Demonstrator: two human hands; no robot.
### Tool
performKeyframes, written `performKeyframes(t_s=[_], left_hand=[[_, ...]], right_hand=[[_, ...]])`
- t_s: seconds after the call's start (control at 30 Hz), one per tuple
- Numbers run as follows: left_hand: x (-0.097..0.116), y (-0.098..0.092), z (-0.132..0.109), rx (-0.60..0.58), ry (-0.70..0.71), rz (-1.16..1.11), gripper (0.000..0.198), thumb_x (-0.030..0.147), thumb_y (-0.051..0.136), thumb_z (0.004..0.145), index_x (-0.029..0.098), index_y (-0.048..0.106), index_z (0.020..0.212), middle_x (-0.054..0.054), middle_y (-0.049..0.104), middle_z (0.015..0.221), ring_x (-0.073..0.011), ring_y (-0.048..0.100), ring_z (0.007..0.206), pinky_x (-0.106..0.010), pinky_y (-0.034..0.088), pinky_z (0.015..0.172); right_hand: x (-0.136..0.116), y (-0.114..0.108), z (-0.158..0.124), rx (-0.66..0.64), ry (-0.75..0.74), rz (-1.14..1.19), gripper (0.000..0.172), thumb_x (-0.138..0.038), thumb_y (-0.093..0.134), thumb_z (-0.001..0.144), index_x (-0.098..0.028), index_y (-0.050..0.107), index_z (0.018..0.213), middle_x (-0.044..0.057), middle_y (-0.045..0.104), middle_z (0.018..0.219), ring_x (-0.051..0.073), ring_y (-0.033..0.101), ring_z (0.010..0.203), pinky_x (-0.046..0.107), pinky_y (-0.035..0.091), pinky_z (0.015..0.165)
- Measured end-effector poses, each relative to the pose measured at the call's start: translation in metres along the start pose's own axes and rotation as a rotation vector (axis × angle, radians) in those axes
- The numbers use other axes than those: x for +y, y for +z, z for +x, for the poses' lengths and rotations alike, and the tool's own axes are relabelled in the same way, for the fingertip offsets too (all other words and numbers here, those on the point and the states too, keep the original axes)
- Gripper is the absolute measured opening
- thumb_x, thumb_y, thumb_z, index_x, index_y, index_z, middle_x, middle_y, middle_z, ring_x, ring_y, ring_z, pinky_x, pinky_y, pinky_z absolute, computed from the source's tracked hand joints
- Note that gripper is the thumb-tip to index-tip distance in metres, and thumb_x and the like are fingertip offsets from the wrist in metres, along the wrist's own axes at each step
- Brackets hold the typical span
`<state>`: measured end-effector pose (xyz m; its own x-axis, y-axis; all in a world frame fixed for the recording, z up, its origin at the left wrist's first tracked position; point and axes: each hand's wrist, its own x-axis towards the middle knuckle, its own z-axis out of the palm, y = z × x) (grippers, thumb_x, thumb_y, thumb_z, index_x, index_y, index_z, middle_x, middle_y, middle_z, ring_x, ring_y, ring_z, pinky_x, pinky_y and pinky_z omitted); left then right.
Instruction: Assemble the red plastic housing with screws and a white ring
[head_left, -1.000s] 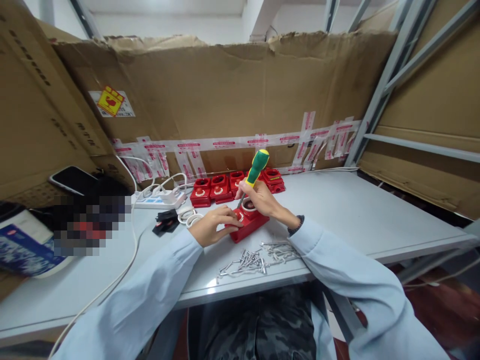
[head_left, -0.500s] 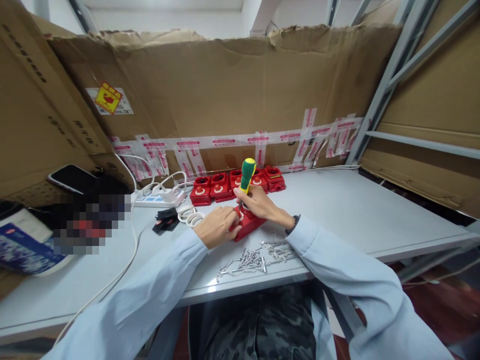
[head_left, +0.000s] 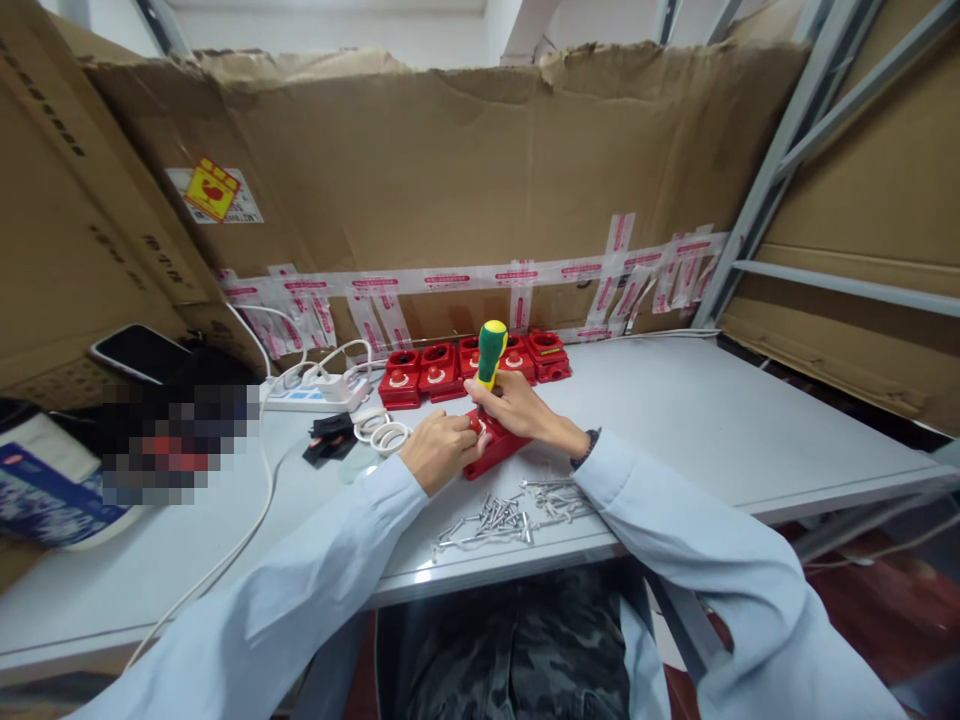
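Gripping the screwdriver (head_left: 491,352) upright, right hand (head_left: 517,408) works above the red housing (head_left: 496,452) the left hand (head_left: 439,448) clasps.

looking forward and down from head height at the grey table (head_left: 675,420), sitting close, facing the cardboard wall (head_left: 450,180).

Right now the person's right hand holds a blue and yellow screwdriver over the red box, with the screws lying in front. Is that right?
Not quite: in the head view the screwdriver in the right hand is green and yellow, not blue. It does stand over the red box, with the screws in front.
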<state>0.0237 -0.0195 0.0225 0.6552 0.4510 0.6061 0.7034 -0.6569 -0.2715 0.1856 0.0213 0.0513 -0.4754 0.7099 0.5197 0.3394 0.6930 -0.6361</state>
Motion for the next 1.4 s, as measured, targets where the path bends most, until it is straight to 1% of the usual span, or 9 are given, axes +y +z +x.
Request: performKeyframes(t_s=[0.17,0.27,0.33,0.53,0.7,0.87,1.17,1.3,1.4], left_hand=[[-0.004,-0.018,-0.004,0.001,-0.08,-0.178,0.04,0.042,0.051,0.088,0.016,0.058,0.058,0.0,0.052,0.057,-0.0116,0.048,0.05,-0.027,0.037,0.054],[-0.011,-0.026,-0.007,-0.053,-0.049,-0.437,0.019,0.032,0.051,0.086,0.016,0.062,0.088,-0.005,0.059,0.079,-0.0144,0.056,0.068,-0.027,0.047,0.062],[-0.018,-0.026,-0.008,-0.11,0.019,-0.562,0.019,0.024,0.048,0.086,0.017,0.061,0.098,-0.008,0.06,0.09,-0.0159,0.058,0.078,-0.029,0.05,0.069],[-0.027,-0.017,-0.01,-0.176,0.072,-0.65,0.017,0.024,0.047,0.088,0.018,0.063,0.092,-0.008,0.061,0.088,-0.0174,0.059,0.081,-0.032,0.051,0.074],[-0.019,-0.018,-0.007,-0.193,-0.038,-0.68,0.014,0.025,0.045,0.089,0.016,0.055,0.085,-0.004,0.055,0.078,-0.0132,0.052,0.065,-0.026,0.048,0.063],[-0.004,-0.031,-0.003,-0.126,-0.115,-0.688,0.012,0.023,0.045,0.087,0.016,0.051,0.08,-0.002,0.052,0.073,-0.0117,0.048,0.062,-0.025,0.045,0.061],[0.019,-0.021,-0.012,-0.354,0.068,-0.702,0.017,0.026,0.051,0.085,0.017,0.066,0.087,-0.004,0.063,0.069,-0.0135,0.057,0.062,-0.024,0.046,0.061],[0.015,-0.025,-0.011,-0.32,0.063,-0.731,0.02,0.03,0.052,0.085,0.017,0.067,0.084,-0.004,0.063,0.068,-0.0133,0.058,0.061,-0.023,0.047,0.06],[0.01,-0.029,-0.007,-0.159,-0.044,-0.69,0.017,0.029,0.052,0.085,0.017,0.063,0.08,-0.003,0.059,0.071,-0.0141,0.056,0.065,-0.026,0.048,0.064]], right_hand=[[0.0,-0.001,-0.001,-0.003,-0.007,0.008,0.039,-0.047,0.04,0.089,-0.02,0.034,0.061,-0.005,0.038,0.056,0.009,0.035,0.054,0.026,0.027,0.054],[0.0,-0.001,-0.001,-0.013,-0.014,0.014,0.038,-0.046,0.04,0.089,-0.02,0.036,0.062,-0.004,0.039,0.056,0.01,0.036,0.055,0.026,0.028,0.054],[0.0,-0.001,-0.001,-0.018,-0.009,0.017,0.038,-0.047,0.04,0.089,-0.02,0.038,0.062,-0.004,0.041,0.056,0.01,0.037,0.055,0.026,0.029,0.054],[0.004,0.0,0.0,-0.022,0.002,0.029,0.038,-0.048,0.04,0.089,-0.02,0.041,0.063,-0.003,0.043,0.057,0.01,0.037,0.055,0.027,0.03,0.055],[0.005,0.0,0.0,-0.016,-0.014,0.02,0.038,-0.046,0.041,0.089,-0.02,0.038,0.062,-0.004,0.04,0.058,0.01,0.035,0.055,0.027,0.029,0.056],[0.003,-0.001,-0.001,-0.007,-0.031,0.01,0.038,-0.046,0.043,0.088,-0.02,0.036,0.062,-0.004,0.038,0.059,0.01,0.034,0.057,0.027,0.029,0.056],[-0.001,-0.001,-0.002,-0.017,-0.032,0.017,0.04,-0.048,0.041,0.089,-0.02,0.038,0.061,-0.003,0.038,0.057,0.01,0.034,0.055,0.027,0.029,0.054],[-0.004,-0.003,-0.001,0.011,-0.011,0.04,0.039,-0.049,0.042,0.088,-0.02,0.041,0.061,-0.003,0.042,0.058,0.011,0.039,0.057,0.027,0.034,0.057],[-0.008,-0.01,0.001,0.086,-0.03,0.112,0.037,-0.046,0.043,0.088,-0.019,0.045,0.063,-0.002,0.048,0.061,0.011,0.045,0.06,0.028,0.038,0.063]])
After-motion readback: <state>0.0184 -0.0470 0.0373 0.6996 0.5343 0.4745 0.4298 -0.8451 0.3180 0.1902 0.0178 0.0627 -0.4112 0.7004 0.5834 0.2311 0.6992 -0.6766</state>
